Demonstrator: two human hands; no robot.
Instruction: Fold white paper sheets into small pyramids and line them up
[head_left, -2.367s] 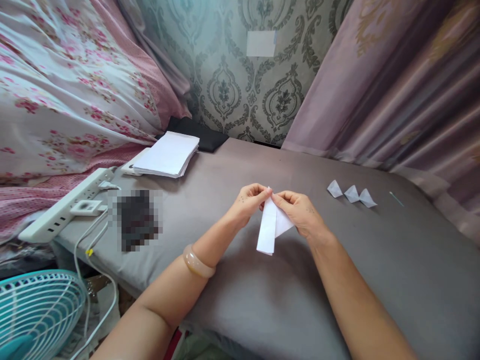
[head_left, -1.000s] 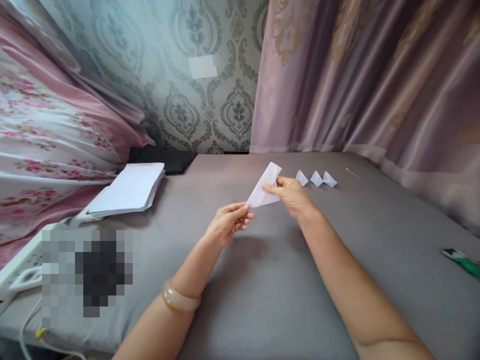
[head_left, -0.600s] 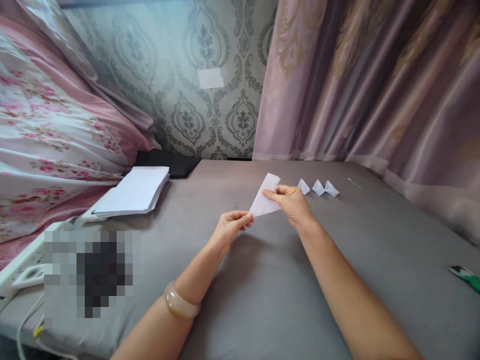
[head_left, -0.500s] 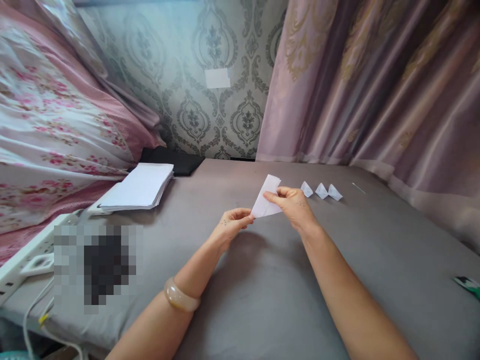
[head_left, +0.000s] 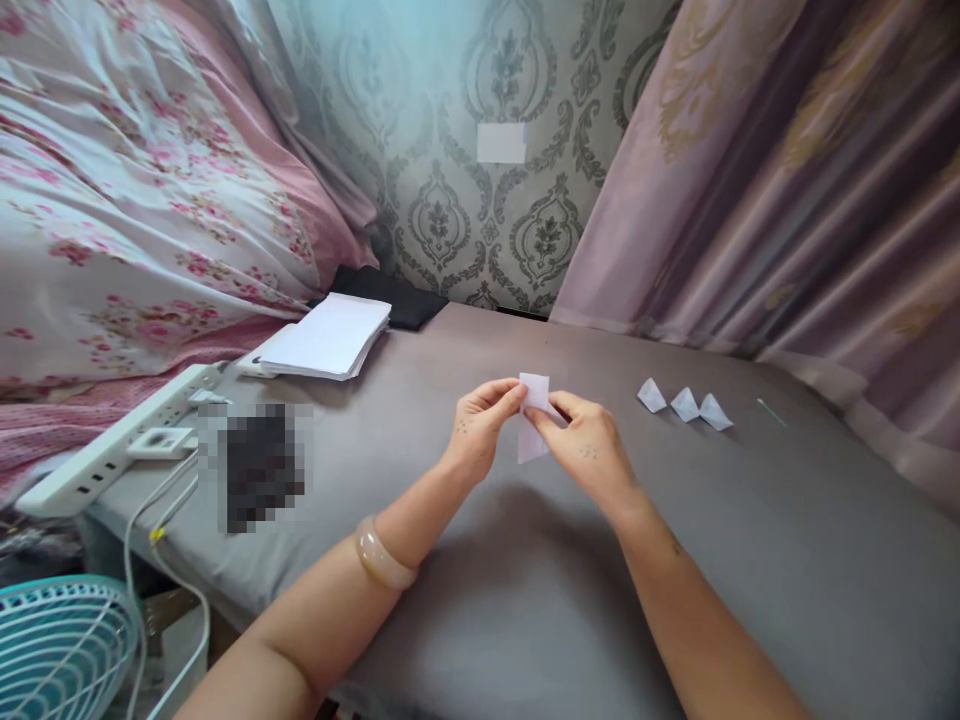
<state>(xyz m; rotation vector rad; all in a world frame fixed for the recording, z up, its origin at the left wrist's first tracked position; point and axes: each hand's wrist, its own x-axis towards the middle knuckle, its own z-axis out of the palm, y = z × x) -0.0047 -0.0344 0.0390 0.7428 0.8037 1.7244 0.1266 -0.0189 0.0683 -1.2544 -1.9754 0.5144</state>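
Pinching the folded white paper (head_left: 535,392) from its two sides, in the head view, the fingers of left hand (head_left: 480,428) and right hand (head_left: 589,438) hold it above the grey cloth (head_left: 517,620). Three small folded papers (head_left: 685,405) sit to the right; a paper stack (head_left: 330,332) lies farther left.

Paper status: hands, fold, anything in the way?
Left hand pinching paper at upper left edge; right hand gripping right side. Paper folded, narrow. Nothing seen blocking; three pieces lie apart, to the right.
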